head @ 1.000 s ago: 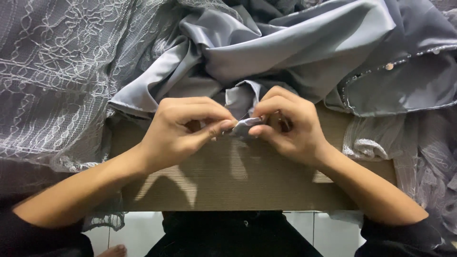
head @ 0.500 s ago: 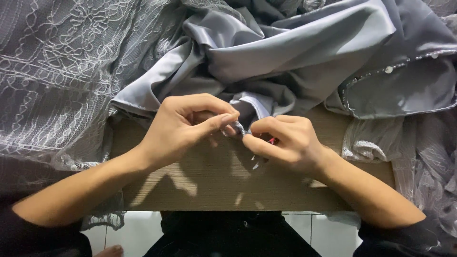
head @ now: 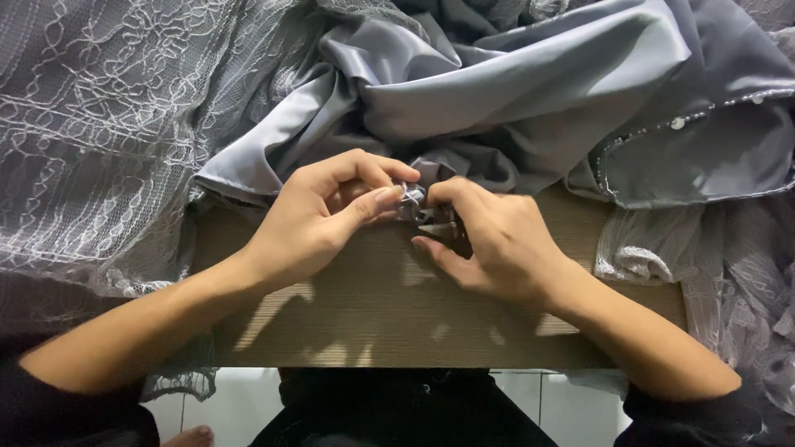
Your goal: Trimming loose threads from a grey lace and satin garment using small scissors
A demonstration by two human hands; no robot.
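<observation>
Grey satin fabric (head: 497,91) is bunched at the far edge of the wooden table (head: 397,314); one small fold of it is pinched between the left hand (head: 319,219) and the right hand (head: 489,240), fingertips closed tight on it. Embroidered lace netting (head: 108,124) is heaped leftward. A beaded trim piece (head: 687,157) lies rightward.
</observation>
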